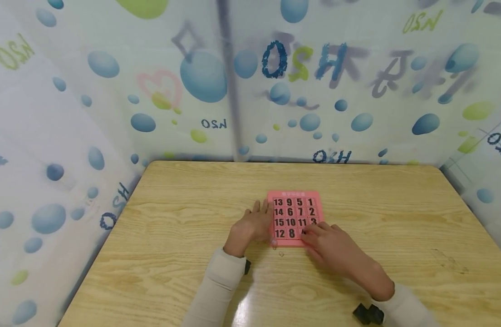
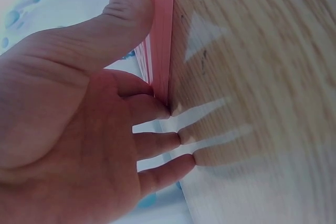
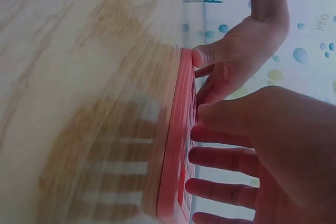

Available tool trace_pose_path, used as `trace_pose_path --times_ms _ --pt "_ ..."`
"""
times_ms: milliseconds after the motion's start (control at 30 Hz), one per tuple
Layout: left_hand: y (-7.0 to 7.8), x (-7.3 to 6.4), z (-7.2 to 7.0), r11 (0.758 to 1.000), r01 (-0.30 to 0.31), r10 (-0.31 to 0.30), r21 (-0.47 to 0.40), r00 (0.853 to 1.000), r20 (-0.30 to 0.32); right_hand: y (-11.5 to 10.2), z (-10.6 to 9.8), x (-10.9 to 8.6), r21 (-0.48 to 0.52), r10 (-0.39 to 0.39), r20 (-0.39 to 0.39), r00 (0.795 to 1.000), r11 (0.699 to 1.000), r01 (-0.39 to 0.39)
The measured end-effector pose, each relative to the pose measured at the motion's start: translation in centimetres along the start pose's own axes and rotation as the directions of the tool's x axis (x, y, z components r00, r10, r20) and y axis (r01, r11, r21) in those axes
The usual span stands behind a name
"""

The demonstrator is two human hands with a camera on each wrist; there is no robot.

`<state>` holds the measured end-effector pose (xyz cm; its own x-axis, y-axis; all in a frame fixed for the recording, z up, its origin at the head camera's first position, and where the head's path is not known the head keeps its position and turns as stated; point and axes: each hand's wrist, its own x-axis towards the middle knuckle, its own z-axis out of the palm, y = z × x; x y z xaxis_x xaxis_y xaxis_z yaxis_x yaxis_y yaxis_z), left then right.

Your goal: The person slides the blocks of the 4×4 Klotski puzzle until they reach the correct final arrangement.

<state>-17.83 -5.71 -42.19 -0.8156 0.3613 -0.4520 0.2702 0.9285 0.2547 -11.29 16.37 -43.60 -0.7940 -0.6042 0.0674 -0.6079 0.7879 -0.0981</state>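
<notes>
A pink sliding number puzzle (image 1: 293,192) lies flat on the wooden table, its square tiles printed with black numbers. Along its left edge is my left hand (image 1: 254,225), the thumb at the near left corner. In the left wrist view the left fingers (image 2: 163,144) stretch out, several tips resting on the table by the puzzle's side. My right hand (image 1: 336,247) reaches over the near right corner, its fingertips on the tiles there. From the right wrist view, its fingers (image 3: 223,158) look fairly straight and spread. The bottom right tiles are partly hidden beneath it.
The light wood table (image 1: 185,209) runs back to a curtain (image 1: 250,104) printed with blue and green bubbles. Two small ring-like marks (image 1: 281,254) lie just in front of the puzzle. Dark wrist devices (image 1: 368,314) show at the sleeves.
</notes>
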Motion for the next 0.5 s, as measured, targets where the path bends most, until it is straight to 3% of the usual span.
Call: trace_pose_path --times_ms 500 --pt "0.01 0.06 0.03 1.0 0.001 -0.001 0.008 1.0 0.007 -0.1 -0.14 -0.01 0.043 0.026 0.032 0.999 0.999 -0.028"
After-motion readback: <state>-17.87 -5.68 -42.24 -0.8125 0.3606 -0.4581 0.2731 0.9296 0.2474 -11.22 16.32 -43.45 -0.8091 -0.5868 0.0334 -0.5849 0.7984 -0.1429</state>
